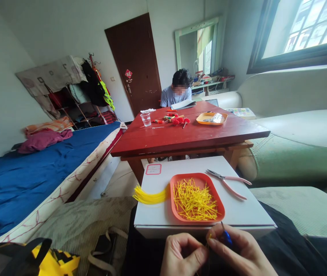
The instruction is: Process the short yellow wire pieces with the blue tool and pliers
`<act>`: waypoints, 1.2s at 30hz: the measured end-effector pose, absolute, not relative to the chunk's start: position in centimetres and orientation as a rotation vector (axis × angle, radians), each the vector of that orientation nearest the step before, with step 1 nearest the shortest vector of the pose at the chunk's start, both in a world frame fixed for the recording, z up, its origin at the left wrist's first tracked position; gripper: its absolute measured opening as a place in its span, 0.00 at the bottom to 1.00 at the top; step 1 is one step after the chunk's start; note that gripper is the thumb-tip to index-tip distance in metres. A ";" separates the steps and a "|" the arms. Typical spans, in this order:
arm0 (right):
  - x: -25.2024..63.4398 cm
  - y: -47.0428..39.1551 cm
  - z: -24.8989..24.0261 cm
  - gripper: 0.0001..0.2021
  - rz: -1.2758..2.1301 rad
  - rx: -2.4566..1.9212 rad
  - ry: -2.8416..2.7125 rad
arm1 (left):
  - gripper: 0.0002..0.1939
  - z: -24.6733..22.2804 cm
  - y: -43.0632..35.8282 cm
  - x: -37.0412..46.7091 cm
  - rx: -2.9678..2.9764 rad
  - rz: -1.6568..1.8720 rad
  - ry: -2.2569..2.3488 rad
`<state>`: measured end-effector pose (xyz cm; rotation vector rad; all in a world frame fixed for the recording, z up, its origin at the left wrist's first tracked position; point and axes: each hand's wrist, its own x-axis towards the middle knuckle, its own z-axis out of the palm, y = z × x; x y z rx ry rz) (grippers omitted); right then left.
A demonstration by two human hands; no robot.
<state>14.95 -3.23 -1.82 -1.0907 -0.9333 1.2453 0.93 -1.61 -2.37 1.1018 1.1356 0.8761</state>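
Note:
My right hand (236, 245) is closed around a small tool with a blue handle (227, 238) and a thin dark metal shaft. A short yellow strand (209, 236) shows at its thumb and fingertip. Close beside it, my left hand (183, 255) is in a pinch, its fingertips nearly meeting the right ones; what it holds is too fine to make out. Just beyond my hands, an orange tray (173, 203) carries a heap of short yellow strands (194, 199). It rests on a white box (157, 218) over my lap.
Long yellow strands (150, 195) lie left of the tray, pink-handled pliers (229, 183) to its right. Beyond stands a red table (151, 143) with a plastic cup (145, 119), red pieces (177, 120) and an orange dish (202, 119). A person (169, 96) sits behind it. A bed (51, 165) is left.

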 end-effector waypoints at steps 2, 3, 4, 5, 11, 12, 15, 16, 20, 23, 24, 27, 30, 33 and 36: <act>14.9 -3.2 -1.9 0.12 1.277 -1.066 -0.916 | 0.21 -2.6 -1.7 0.9 1.082 0.898 1.126; 14.9 -3.2 -1.9 0.13 1.311 -1.049 -0.895 | 0.21 -2.7 -1.7 0.8 1.062 0.909 1.120; 14.9 -3.2 -2.0 0.13 1.354 -1.029 -0.873 | 0.22 -2.8 -1.7 0.8 1.035 0.910 1.113; 14.8 -3.2 -2.0 0.14 1.395 -1.005 -0.857 | 0.23 -2.9 -1.7 0.8 1.007 0.899 1.107; 14.7 -3.4 -2.8 0.13 1.563 -0.931 -0.734 | 0.22 -2.9 -1.7 0.5 0.932 0.871 1.171; 14.7 -3.4 -2.9 0.13 1.607 -0.921 -0.694 | 0.22 -2.8 -1.7 0.5 0.913 0.865 1.169; 14.7 -3.5 -3.3 0.13 1.719 -0.887 -0.591 | 0.23 -2.8 -1.7 0.3 0.877 0.830 1.134; 14.7 -3.5 -3.4 0.14 1.745 -0.876 -0.566 | 0.22 -2.9 -1.6 0.2 0.876 0.821 1.123; 14.7 -3.5 -4.0 0.13 1.790 -0.822 -0.523 | 0.18 -3.4 -1.6 -0.2 0.865 0.817 1.094; 14.6 -3.6 -4.2 0.13 1.799 -0.809 -0.518 | 0.18 -3.4 -1.7 -0.2 0.851 0.810 1.068; 14.6 -3.6 -4.2 0.14 1.796 -0.814 -0.524 | 0.18 -3.3 -1.7 -0.1 0.843 0.811 1.061; 14.7 -3.6 -3.9 0.15 1.748 -0.851 -0.627 | 0.19 -2.9 -1.7 0.0 0.783 0.826 1.037; 15.7 -3.4 -3.3 0.11 1.398 -0.987 -0.952 | 0.16 -2.3 -1.2 0.1 0.691 0.764 0.924; 17.2 -2.8 -2.1 0.03 0.684 -1.031 -1.529 | 0.10 -1.6 -0.5 0.1 0.654 0.654 0.769; 18.5 -2.3 -0.6 0.08 0.156 -0.771 -2.005 | 0.04 -0.9 -0.2 0.2 0.618 0.579 0.697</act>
